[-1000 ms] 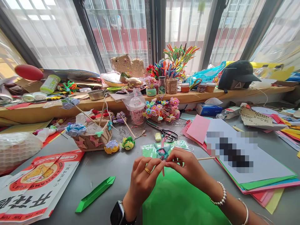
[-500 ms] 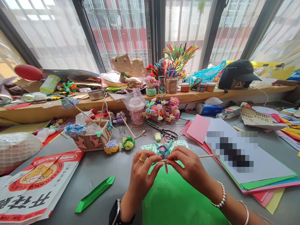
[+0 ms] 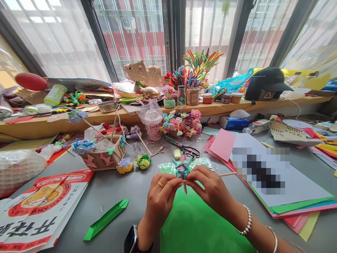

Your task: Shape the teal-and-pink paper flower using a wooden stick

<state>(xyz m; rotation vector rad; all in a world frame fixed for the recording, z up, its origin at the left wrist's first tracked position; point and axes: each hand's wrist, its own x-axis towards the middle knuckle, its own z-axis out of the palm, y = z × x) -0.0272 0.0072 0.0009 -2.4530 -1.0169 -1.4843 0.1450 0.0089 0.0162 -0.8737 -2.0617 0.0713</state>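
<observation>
Between my two hands is a folded paper flower [image 3: 182,169] with teal and pink petals, held above the table. My left hand [image 3: 161,196] pinches its lower edge with thumb and fingertips. From the other side my right hand [image 3: 212,186] grips it, fingers closed around a pink petal that points down. A wooden stick [image 3: 228,174] juts out to the right from behind my right hand; what it joins is hidden. Under both hands lies a green sheet [image 3: 205,225]. A folded green paper piece [image 3: 106,219] rests on the table to the left.
Scissors [image 3: 191,151] lie beyond the flower. Stacked coloured paper [image 3: 284,172] is at right. A cardboard box [image 3: 105,158] with paper flowers, two more paper flowers and a printed paper bag [image 3: 39,207] are at left. A cluttered wooden ledge [image 3: 147,114] runs along the back.
My left fingers have drawn in closer to the right ones under the flower. The flower has turned slightly and shifted a little left, and the stick's end has moved left too.
</observation>
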